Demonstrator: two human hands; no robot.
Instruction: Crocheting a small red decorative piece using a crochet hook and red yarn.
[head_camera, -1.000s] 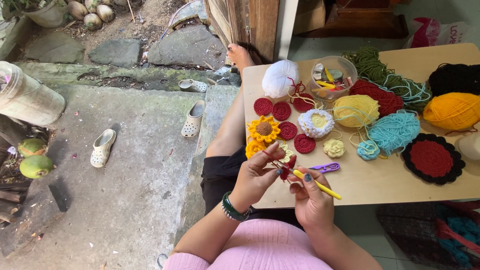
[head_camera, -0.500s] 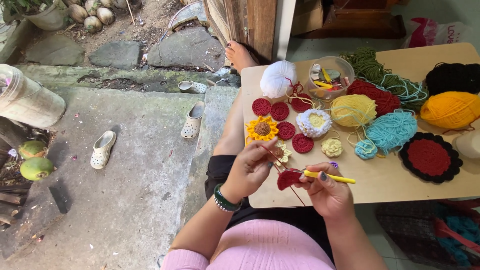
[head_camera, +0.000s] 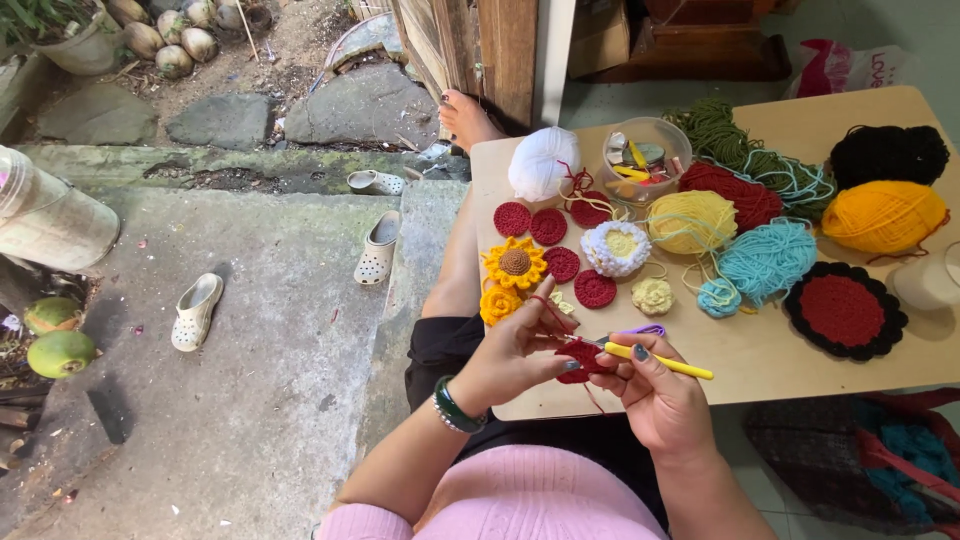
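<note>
Red piece: a small round crochet disc (head_camera: 582, 358) of dark red wool, knobbly and soft, held over the near edge of the table, between both hands.
Change: half a second ago the disc sat lower and more open to view; now the fingers have closed round it and the hook has come up level, so a new stitch seems to be under way.
Left hand: the left hand (head_camera: 508, 352) pinches the disc's edge with thumb and fingers, a strand of red yarn (head_camera: 545, 308) looped over the forefinger.
Right hand: the right hand (head_camera: 655, 392) grips a crochet hook (head_camera: 660, 362) with a yellow handle, fingers curled tight on it, tip at the disc.
Bracelet: a dark green bangle (head_camera: 452, 408), smooth and shiny, on the left wrist.
Finished pieces: flat red discs (head_camera: 548, 227), a yellow sunflower (head_camera: 514, 264) with a brown centre, a frilly white flower (head_camera: 616, 247).
Yarn: fuzzy balls, yellow (head_camera: 692, 220), light blue (head_camera: 768, 260), orange (head_camera: 884, 216), white (head_camera: 544, 163).
Table: pale smooth wood table (head_camera: 760, 350).
Ground: rough grey concrete with pale clogs (head_camera: 196, 312).
</note>
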